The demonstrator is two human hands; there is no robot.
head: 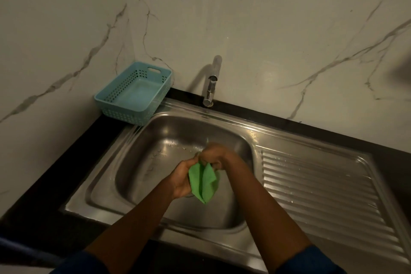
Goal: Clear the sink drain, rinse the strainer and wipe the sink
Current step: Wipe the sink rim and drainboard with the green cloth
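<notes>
Steel sink (153, 138): left hand (181, 179), right hand (214, 154) bunch cloth (205, 182).

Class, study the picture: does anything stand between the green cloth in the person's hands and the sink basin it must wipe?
Nothing visible does. The left hand and right hand hold the green cloth over the bare sink basin; the blue basket and tap stand back beyond its rim.
</notes>
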